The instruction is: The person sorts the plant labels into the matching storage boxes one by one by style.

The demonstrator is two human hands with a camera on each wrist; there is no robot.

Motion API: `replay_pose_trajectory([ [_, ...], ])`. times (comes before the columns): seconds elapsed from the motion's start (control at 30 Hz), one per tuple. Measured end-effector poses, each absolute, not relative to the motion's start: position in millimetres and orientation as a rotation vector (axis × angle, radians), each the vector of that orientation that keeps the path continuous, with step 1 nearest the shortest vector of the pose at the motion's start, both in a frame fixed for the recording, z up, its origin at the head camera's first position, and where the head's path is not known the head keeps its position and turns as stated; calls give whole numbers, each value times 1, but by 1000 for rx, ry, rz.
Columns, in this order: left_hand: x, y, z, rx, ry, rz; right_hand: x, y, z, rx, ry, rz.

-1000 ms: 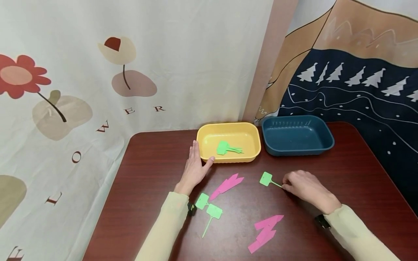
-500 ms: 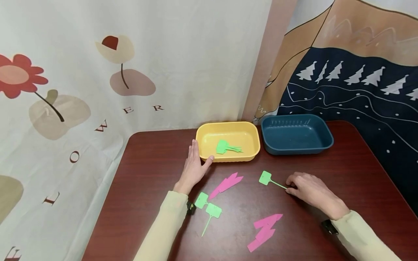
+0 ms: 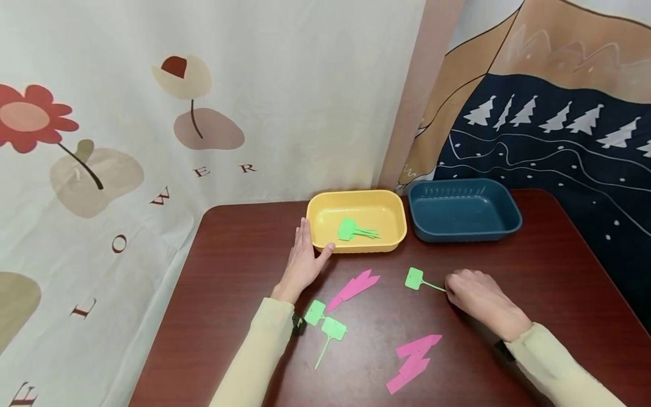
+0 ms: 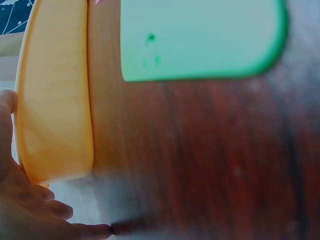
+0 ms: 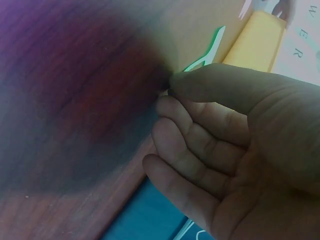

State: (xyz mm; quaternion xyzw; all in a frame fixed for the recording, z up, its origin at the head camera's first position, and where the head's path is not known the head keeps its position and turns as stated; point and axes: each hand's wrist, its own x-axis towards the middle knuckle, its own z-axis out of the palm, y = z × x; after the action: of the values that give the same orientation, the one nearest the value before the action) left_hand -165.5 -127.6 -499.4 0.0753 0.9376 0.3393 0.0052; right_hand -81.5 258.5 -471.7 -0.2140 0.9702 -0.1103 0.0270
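My left hand point(image 3: 300, 265) rests against the left end of a yellow plastic tray point(image 3: 357, 249), fingers straight along its side and thumb at the front rim. Inside the tray lies a bunch of green plant labels point(image 3: 348, 229). On the table to the right, a single green plant label point(image 3: 414, 278) lies with its square head pointing left. My right hand point(image 3: 480, 297) pinches the end of its thin stem between thumb and index finger; the tip is hidden by the fingers. Two more green plant labels point(image 3: 334, 329) lie beside my left wrist, one large and close in the left wrist view point(image 4: 200, 40).
A dark blue tray point(image 3: 458, 215) stands right of the yellow one at the table's back edge. Pink pointed strips lie in two overlapping groups, one pink group point(image 3: 353, 289) near the yellow tray, another pink group point(image 3: 414, 362) near the front of the brown table point(image 3: 244, 243).
Half a second ago my right thumb and fingers were parted at the stem's end; now they have closed there. The label and my left hand stay in place.
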Motion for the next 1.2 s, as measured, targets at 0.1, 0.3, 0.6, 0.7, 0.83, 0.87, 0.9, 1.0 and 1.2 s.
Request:
replay_pose_trajectory([
  [0.1, -165, -128, -499, 230, 2942, 1044, -83, 257, -471, -675, 2996, -331],
  [0.3, -165, -127, -498, 231, 2939, 1044, -85, 260, -472, -650, 2962, -352],
  [0.6, -164, -128, -497, 223, 2926, 1043, -82, 266, -471, -651, 2975, -366],
  [0.7, -164, -127, -496, 222, 2924, 1047, -83, 264, -464, -659, 2997, -369],
  [0.83, -163, -128, -496, 215, 2933, 1048, -90, 252, -451, -691, 3037, -393],
  [0.87, -163, -128, -496, 214, 2933, 1045, -93, 249, -447, -699, 3048, -401],
  [0.9, -163, -127, -496, 217, 2932, 1048, -95, 245, -443, -709, 3059, -407],
  [1.0, -163, -126, -497, 221, 2933, 1047, -105, 235, -432, -728, 3087, -417],
  [1.2, -162, -127, -496, 220, 2930, 1061, -128, 210, -417, -757, 3119, -435],
])
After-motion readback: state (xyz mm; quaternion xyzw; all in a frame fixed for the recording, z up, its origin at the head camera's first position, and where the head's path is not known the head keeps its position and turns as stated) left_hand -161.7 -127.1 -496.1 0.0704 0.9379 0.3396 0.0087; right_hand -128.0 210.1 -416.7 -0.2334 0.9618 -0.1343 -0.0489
